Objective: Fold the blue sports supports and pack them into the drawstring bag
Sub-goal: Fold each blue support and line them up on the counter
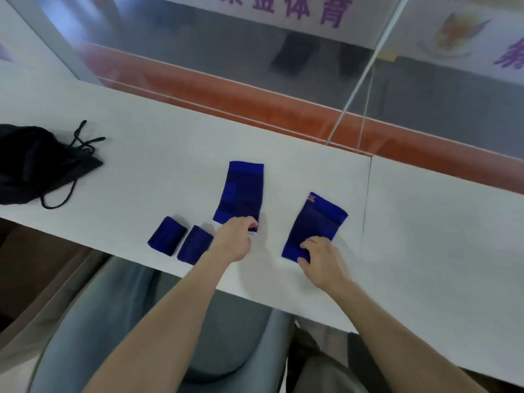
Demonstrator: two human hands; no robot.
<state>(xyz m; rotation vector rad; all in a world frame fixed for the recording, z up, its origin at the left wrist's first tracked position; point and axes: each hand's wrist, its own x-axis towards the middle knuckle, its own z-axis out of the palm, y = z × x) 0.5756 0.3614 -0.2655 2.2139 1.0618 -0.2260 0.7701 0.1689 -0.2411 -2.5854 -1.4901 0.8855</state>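
Observation:
Two long blue supports lie flat on the white table [141, 154]. My left hand [235, 236] pinches the near edge of the middle support [242, 191]. My right hand [320, 259] grips the near end of the right support [314, 222], which has an orange mark at its far corner. Two small blue supports [167, 236] [194, 244] lie side by side near the table's front edge, left of my left hand. The black drawstring bag [34, 163] sits crumpled at the far left, its cords trailing over the table.
A seam [367, 194] splits the tabletop right of the supports. Beyond the far edge runs an orange strip [255, 100] under a glass panel. My knees in grey trousers [127, 321] are below the front edge.

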